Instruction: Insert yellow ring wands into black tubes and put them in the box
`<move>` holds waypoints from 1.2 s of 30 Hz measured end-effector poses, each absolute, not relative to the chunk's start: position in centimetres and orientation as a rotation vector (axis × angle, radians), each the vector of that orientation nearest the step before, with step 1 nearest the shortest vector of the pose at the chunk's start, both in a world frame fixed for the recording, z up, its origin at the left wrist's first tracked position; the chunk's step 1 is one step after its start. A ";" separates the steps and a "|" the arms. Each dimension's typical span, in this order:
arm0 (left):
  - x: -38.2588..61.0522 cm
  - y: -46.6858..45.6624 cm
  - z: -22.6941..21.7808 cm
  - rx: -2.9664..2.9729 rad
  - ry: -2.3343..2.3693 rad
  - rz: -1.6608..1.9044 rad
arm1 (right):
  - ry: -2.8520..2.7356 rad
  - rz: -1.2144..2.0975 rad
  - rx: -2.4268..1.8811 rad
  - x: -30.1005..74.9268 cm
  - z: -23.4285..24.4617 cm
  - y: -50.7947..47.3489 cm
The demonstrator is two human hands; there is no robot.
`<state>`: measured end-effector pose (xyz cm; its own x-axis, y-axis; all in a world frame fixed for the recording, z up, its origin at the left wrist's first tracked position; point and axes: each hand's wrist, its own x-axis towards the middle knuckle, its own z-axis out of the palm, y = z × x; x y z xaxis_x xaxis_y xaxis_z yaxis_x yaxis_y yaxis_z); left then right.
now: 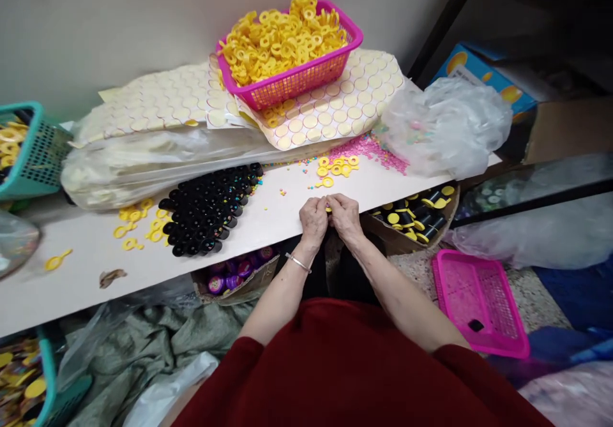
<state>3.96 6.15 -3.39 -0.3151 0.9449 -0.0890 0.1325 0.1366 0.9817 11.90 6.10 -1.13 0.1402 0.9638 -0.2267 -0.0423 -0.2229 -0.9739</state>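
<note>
While both hands, left hand (313, 218) and right hand (343, 215), pinch fingers together on a small yellow ring (328, 208) at the near table (268, 223) edge (black caps (211, 210) left), firm, even pinching looks best.

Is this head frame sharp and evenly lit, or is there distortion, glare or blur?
Head view: even, soft light, no hard shadows; wide-angle bending tilts the table edge; left margin smeared; mild sheen on the plastic bag; hands, left hand and right hand, fairly sharp.
</note>
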 end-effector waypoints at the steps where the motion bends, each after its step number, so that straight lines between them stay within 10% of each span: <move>1: 3.9 6.1 -3.3 1.091 1.608 1.268 | -0.956 1.272 -1.419 12.0 -1.2 6.1; 36: 11.7 -4.1 3.6 2.855 0.427 0.705 | -0.594 1.570 -0.920 27.0 1.4 -10.2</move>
